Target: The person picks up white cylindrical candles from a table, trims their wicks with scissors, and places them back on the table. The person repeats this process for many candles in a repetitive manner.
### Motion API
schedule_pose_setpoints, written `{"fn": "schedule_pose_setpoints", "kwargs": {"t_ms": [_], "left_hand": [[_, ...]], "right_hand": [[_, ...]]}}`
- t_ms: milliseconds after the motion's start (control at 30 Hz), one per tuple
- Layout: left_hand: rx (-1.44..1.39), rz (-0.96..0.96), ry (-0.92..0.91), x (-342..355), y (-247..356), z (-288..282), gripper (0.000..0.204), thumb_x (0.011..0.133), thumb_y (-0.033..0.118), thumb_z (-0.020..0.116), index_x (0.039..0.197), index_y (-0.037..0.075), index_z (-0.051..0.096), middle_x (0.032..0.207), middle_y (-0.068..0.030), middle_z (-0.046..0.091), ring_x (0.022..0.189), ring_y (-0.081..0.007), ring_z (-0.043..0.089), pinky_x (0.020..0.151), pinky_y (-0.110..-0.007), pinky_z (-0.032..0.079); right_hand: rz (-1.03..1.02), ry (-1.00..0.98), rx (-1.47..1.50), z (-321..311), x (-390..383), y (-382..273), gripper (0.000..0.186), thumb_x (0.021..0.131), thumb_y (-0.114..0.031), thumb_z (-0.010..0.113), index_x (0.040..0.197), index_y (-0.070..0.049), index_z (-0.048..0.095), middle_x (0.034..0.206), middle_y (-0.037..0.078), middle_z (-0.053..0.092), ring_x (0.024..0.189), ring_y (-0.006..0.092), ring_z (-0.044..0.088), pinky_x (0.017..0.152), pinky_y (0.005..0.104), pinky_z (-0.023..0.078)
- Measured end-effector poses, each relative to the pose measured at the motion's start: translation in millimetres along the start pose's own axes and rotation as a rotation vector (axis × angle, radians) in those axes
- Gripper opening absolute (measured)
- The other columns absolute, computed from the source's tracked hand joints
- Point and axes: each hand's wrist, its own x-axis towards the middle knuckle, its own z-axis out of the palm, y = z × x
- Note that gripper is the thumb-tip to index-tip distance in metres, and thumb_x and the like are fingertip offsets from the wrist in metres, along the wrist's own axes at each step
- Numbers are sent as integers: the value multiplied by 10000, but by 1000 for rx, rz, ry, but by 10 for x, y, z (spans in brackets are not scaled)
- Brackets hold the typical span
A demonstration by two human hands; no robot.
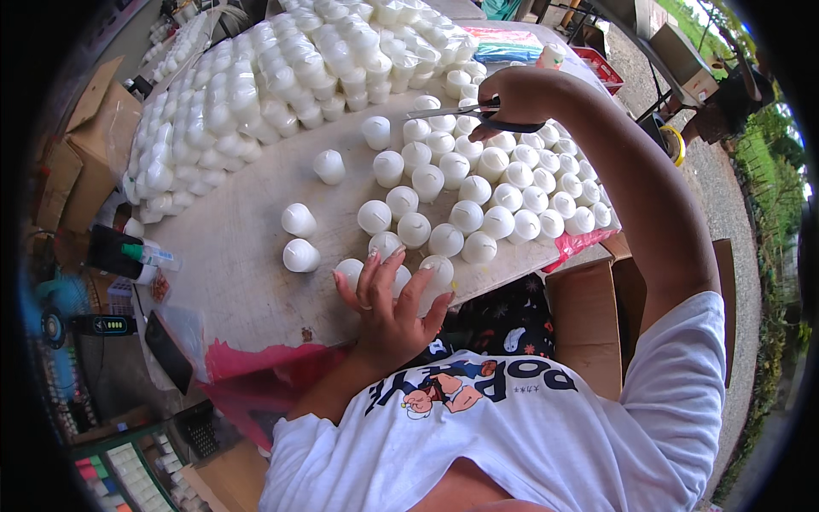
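My right hand (522, 96) is closed around the dark handles of a pair of scissors (433, 112). Their metal blades point left above the far rows of candles. Short white candles (467, 216) with wicks stand close together on the table, most of them to the right. Near the table's front edge, my left hand (391, 309) lies palm down with its fingers spread. Its fingertips rest on or between several front candles (386, 245), partly hiding them. A few candles stand apart on the left, among them one candle (299, 220) that looks slightly tilted.
Clear bags packed with white candles (256, 94) are piled at the back left of the table (230, 290). An open cardboard box (589, 316) sits below the right edge. A phone (169, 350) lies at the left edge, near a fan (53, 324).
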Motion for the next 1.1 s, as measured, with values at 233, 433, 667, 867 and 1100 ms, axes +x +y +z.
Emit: {"fn": "schedule_pose_setpoints", "kwargs": {"t_ms": [233,433,667,867,1100], "left_hand": [[-18,-12,22,6,6,1,382,822,363,690,1124,155,582,1256,-134,458,1254,-339,361,1071,-622,11],[-34,-20,31,-11,-6,8,381,817,354,695,1128,167,579,1265,-132,453,1258,-335,357,1071,-618,12],[-39,1,18,5,-2,4,412,805,326,709,1144,149,556,1306,-144,408,1285,-360,318,1067,-628,6],[-76,-13,47,-11,-13,-47,403,804,345,711,1131,147,587,1289,-137,440,1268,-348,348,1075,-616,12],[-141,236,-15,1313,-377,-707,372,836,180,658,1170,43,568,1205,-155,553,1106,-349,532,1015,-454,373]], "right_hand": [[10,-57,-48,-94,54,-86,627,622,-603,792,886,-43,699,830,126,679,804,272,642,711,391,490],[-21,22,-33,-135,-15,-25,595,620,-555,817,903,-47,698,847,122,680,819,273,643,717,390,489],[139,94,-9,13,-178,289,694,641,-603,785,1065,-73,641,929,134,674,890,296,644,774,396,487],[92,195,74,91,-259,281,726,661,-625,757,1090,-56,618,967,162,673,909,321,645,791,406,487],[235,182,144,338,-365,562,718,682,-624,738,1088,-45,613,981,193,665,924,365,635,804,424,490]]}}
